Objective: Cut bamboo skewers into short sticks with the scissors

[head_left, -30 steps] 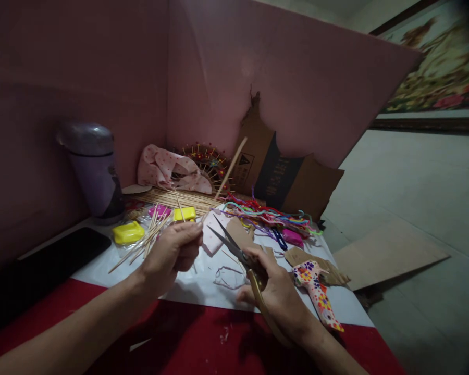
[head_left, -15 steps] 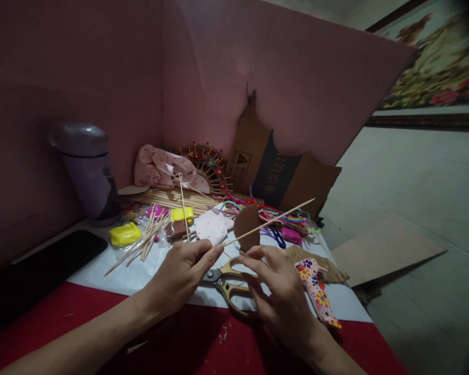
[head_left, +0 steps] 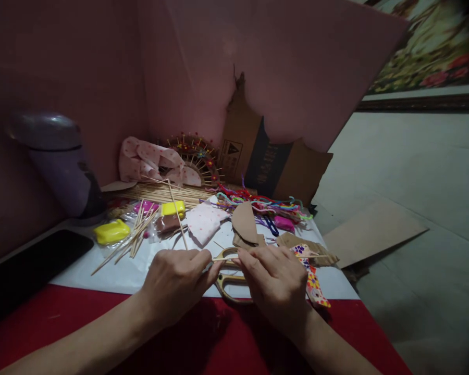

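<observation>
Pink walls meet in a corner behind the bench (head_left: 101, 273), which has a red cloth w/ a white sheet over its middle.

Near the front edge, both hands are close together and pinched on one thin wooden skewer (head_left: 224, 258). The left hand (head_left: 175, 286) grips it btwn thumb and fingertips, and the right hand (head_left: 275, 284) does the same just beside it, w/ a short bare stretch showing btwn them. Its long axis runs approx. parallel to the front edge, and the far end points toward the right edge, past the right knuckles. It is straight, pale and round in section. The left hand also clamps a second skewer (head_left: 175, 208), which points away toward the back edge and tilts slightly left.

Gold-handled scissors (head_left: 229, 291) lie flat on the sheet under the hands, partly hidden. A flower-print paper piece (head_left: 316, 286) lies just right of the right hand.

- Mid-bench: brown cardboard cutouts (head_left: 244, 221) w/ rounded tops and a dotted pink fabric square (head_left: 205, 221).
- Toward the back edge: a tangle of coloured cords (head_left: 258, 200) and a flat bundle of skewers (head_left: 160, 194).
- Left side: loose skewers (head_left: 135, 237), fanned out, beside a glossy yellow clay block (head_left: 111, 230).
- Back left corner: a purple flask (head_left: 58, 166).
- Left edge: a flat black slab (head_left: 27, 265).
- Back wall: a torn cardboard box (head_left: 258, 161) leans against it.
</observation>
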Tool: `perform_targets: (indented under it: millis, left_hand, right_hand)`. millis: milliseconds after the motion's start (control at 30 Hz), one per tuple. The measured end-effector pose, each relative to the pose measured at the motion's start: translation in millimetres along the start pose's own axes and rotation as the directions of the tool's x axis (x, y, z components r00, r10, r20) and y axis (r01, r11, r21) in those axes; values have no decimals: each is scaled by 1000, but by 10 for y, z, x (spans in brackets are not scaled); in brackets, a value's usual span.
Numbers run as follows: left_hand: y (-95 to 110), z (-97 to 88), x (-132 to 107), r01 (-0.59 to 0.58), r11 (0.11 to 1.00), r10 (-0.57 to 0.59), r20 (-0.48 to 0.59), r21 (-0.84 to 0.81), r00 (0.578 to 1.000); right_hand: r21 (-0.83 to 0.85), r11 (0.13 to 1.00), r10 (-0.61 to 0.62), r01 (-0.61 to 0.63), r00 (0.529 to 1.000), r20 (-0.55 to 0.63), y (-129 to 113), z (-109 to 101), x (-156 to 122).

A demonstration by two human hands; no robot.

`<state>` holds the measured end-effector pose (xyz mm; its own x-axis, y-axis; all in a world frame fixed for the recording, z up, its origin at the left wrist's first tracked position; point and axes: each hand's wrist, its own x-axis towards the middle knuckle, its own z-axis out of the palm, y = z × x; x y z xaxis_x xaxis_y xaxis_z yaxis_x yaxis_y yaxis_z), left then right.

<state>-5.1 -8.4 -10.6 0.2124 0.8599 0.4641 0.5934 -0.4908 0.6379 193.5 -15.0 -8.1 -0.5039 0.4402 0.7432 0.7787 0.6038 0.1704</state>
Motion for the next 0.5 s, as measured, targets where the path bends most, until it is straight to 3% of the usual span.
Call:
perform_targets:
  millis: [100,300,500]
  left_hand:
    - [7,-1,-14,4,1000,-4,-1,11,1000]
    - [-12,43,-39,-57,978,59,-6,201,998]
    - [-4,39,-18,-58,981,58,2,184,998]
  right_hand:
    - [-5,1000,9,-9,1000,24,-23,4,-25]
    - [-30,999,33,-32,998,59,-101,6,-36]
    - [-89,996,12,-5,996,83,-117,32,-60]
